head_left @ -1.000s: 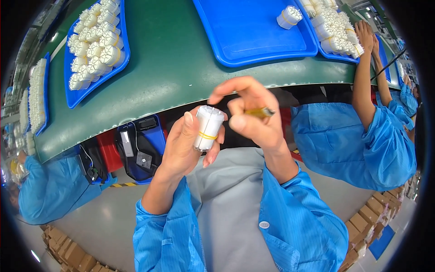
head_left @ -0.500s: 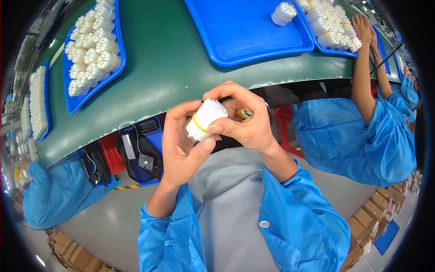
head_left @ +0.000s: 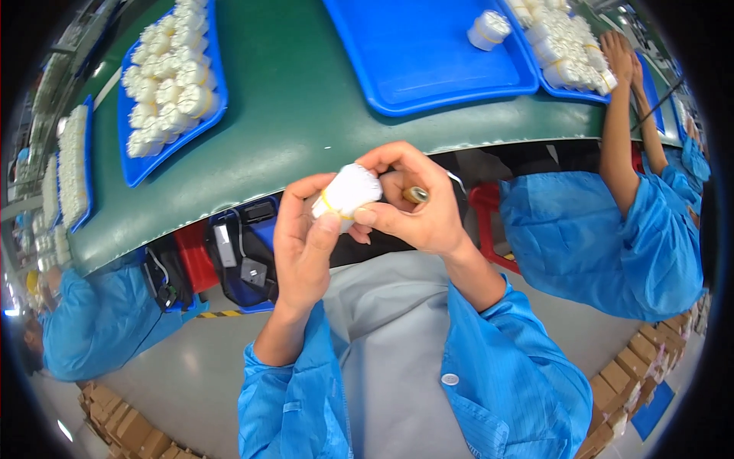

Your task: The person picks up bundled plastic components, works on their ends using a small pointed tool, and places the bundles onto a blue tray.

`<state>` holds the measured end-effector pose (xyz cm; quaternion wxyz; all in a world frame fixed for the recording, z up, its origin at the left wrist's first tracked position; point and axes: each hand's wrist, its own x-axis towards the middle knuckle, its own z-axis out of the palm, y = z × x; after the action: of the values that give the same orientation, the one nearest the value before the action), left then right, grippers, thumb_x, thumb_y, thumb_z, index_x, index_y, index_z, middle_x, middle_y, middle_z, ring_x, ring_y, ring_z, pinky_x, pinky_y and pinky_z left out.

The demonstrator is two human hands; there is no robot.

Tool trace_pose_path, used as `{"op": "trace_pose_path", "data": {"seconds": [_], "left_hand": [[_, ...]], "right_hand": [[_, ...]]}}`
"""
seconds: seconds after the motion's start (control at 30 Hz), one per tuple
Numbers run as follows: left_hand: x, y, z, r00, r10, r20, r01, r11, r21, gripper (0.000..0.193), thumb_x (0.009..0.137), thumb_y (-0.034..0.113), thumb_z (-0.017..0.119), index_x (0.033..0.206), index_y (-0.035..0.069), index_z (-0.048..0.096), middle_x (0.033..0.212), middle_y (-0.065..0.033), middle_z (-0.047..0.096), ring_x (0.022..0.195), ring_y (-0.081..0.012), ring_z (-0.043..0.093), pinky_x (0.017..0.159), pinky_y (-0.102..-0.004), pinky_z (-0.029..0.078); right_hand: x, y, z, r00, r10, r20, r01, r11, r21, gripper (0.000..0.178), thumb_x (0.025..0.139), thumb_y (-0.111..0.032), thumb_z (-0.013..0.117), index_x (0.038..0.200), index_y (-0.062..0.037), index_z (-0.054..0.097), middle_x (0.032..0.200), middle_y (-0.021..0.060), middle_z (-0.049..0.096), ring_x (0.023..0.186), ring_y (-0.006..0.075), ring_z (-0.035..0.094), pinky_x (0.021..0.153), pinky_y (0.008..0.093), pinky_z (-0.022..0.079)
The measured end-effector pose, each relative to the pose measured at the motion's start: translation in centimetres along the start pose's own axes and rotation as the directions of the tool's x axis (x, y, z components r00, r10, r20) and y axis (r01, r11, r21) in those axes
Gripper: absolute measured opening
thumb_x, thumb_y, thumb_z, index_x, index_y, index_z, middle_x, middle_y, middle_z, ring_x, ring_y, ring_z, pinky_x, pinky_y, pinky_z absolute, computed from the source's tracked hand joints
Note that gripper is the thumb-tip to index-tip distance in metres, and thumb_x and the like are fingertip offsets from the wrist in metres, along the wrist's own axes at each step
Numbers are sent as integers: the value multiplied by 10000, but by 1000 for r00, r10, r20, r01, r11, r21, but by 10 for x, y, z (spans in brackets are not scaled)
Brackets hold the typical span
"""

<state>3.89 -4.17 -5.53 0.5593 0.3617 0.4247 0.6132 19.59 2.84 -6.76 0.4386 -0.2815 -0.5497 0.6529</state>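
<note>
Between my two hands is a white ribbed cylindrical bundle (head_left: pixel 350 188) with a yellow band around it. My left hand (head_left: pixel 302 233) grips its left end, the thumb pressed near the band. With thumb and forefinger, my right hand (head_left: pixel 420 203) holds the bundle's right side. Tucked in the curled fingers of that hand is a small rod-like thing with a brass-coloured round end (head_left: pixel 416 195); the rest of it is hidden. Both hands are held just off the near edge of the green table (head_left: pixel 283 115).
A blue tray (head_left: pixel 451 98) ahead holds one banded bundle (head_left: pixel 488 30). Trays of similar bundles (head_left: pixel 174 84) stand left and right. A co-worker's arms (head_left: pixel 621 115) reach onto the table at right; another person in blue (head_left: pixel 107 321) sits at left. A red stool (head_left: pixel 483 229) stands beside me.
The bundle has tilted and turned slightly in my hands. My left thumb has moved up and left onto the band. The surroundings have shifted a little rightward in view.
</note>
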Motion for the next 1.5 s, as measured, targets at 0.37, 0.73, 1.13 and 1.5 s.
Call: {"op": "trace_pose_path", "data": {"seconds": [0.37, 0.73, 1.13, 1.5], "left_hand": [[28, 135, -120, 745, 586, -317, -396, 772, 498, 326, 978, 126, 561, 1246, -51, 508, 1075, -145, 620, 776, -153, 613, 676, -266, 516], [4, 63, -12, 992, 111, -55, -117, 986, -119, 314, 1007, 221, 526, 1179, -38, 483, 946, -179, 646, 636, -194, 644, 518, -281, 545], [8, 47, 19, 990, -11, 141, -79, 783, 617, 602, 764, 95, 740, 1305, 6, 492, 907, -127, 672, 807, -188, 683, 718, -293, 526], [6, 23, 27, 986, 100, 130, -163, 679, 716, 329, 735, 55, 755, 1022, 20, 597, 811, -144, 679, 729, -304, 695, 642, -347, 535]], "right_hand": [[1, -25, -3, 994, -82, -76, 83, 996, 13, 298, 831, -53, 699, 1105, 17, 603, 884, 22, 622, 536, -25, 407, 501, 155, 303], [6, -44, 16, 993, -106, 40, 106, 994, 21, 435, 837, -94, 728, 1234, 1, 579, 750, -44, 560, 563, -30, 383, 499, 166, 262], [3, -27, -1, 978, -47, 203, 42, 999, 29, 483, 798, -108, 742, 1214, 59, 562, 734, -6, 548, 602, 28, 440, 543, 183, 338], [-10, -42, 15, 827, -553, -100, 501, 644, 578, 595, 1023, -559, 297, 626, -117, 308, 547, 3, 343, 479, 164, 296, 484, 342, 262]]}}
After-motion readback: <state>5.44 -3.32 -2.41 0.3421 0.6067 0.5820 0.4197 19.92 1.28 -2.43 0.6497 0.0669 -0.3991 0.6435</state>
